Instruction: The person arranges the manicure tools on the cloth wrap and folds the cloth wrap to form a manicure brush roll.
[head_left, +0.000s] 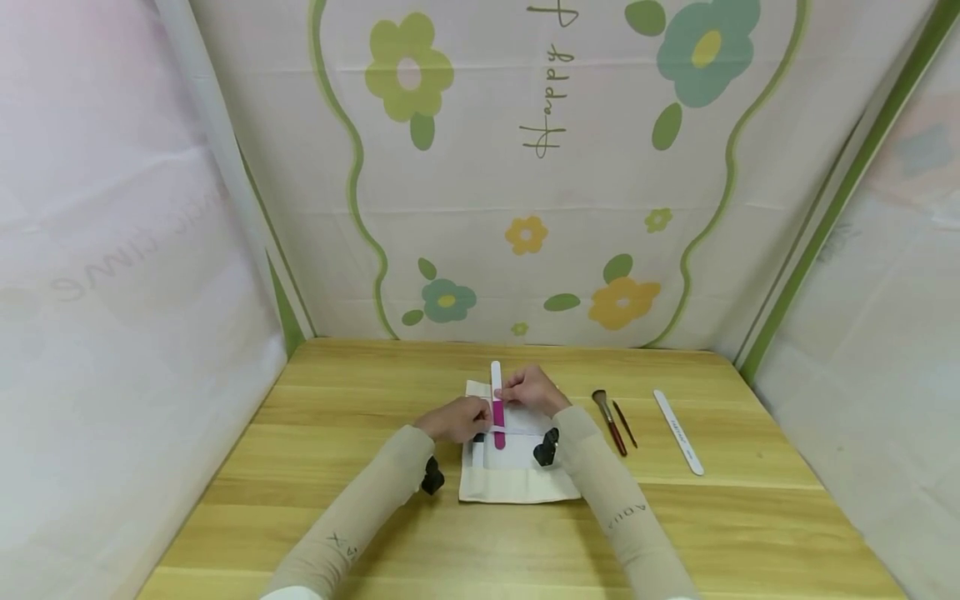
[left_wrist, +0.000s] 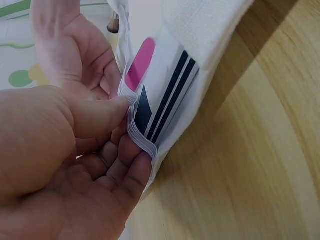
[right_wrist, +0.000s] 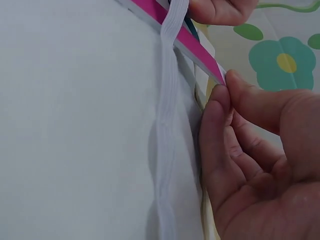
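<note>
The right hand (head_left: 532, 389) pinches a flat pink-and-white strip (head_left: 498, 414) between thumb and finger; the left hand (head_left: 456, 419) pinches the ribbed white elastic band (right_wrist: 165, 100) crossing it. The strip lies over an open cream fabric pouch (head_left: 517, 485); a red-handled brush (head_left: 611, 425), slim dark stick (head_left: 624, 423) and long white board (head_left: 678, 432) lie rightward.

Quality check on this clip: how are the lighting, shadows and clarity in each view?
Head view: bright and fairly even, but wide, so the white file shows little fine detail; left wrist view: dimmer, with a dark shadow band across the table; right wrist view: dim and greyish, the pouch looking flat, though the pink file stands out.
</note>
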